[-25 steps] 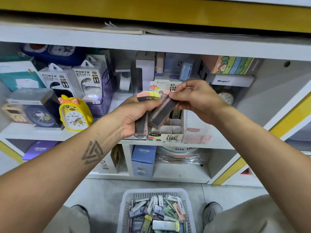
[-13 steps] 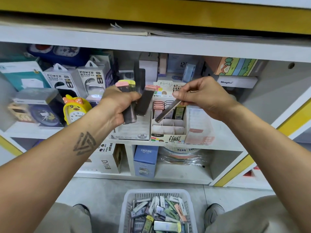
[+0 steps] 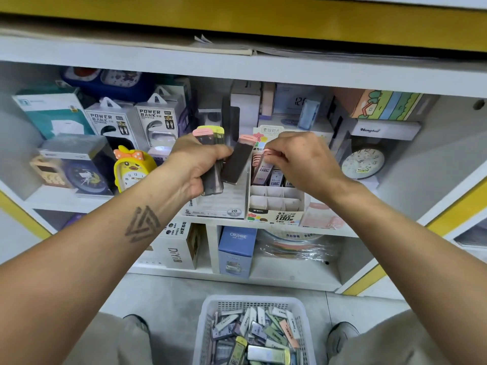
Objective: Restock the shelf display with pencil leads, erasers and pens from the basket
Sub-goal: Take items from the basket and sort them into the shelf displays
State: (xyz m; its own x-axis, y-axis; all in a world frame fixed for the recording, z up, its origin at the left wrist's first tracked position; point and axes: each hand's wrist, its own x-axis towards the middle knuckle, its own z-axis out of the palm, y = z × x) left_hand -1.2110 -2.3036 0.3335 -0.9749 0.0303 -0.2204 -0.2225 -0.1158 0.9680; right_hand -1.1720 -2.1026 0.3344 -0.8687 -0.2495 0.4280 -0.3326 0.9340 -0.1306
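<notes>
1. Right hand (image 3: 303, 160) is pinching one pink-capped lead case (image 3: 263, 167) by its top end, right over the back rows of the divided display box (image 3: 276, 206) on the middle shelf. It's tilted, bottom end already down among the cases standing there. I'd straighten it up before pushing, otherwise I reckon it'll wedge against a neighbour.

2. Left hand (image 3: 200, 164) is clenched round a little fan of spare cases (image 3: 234, 164), pink and yellow caps poking out the top. It hangs just left of the display box, close to my right hand, so the next grab should be quick.

3. The front rows of the box look empty while the back ones are filled. Best guess is to finish the back row first, then work forward.

4. The basket (image 3: 208, 320) sits on the floor between my feet, loaded with more cases. So plenty left to do.

5. Stuff around: a 2B lead box (image 3: 226, 206) touching the display box on its left, a yellow duck clock (image 3: 131, 167) further left, power bank packs (image 3: 158, 119) behind, and a white alarm clock (image 3: 363, 159) to the right.

6. Main nuisance is my own left hand's fan of cases crowding the slot, plus the cardboard dividers being flimsy-looking.
</notes>
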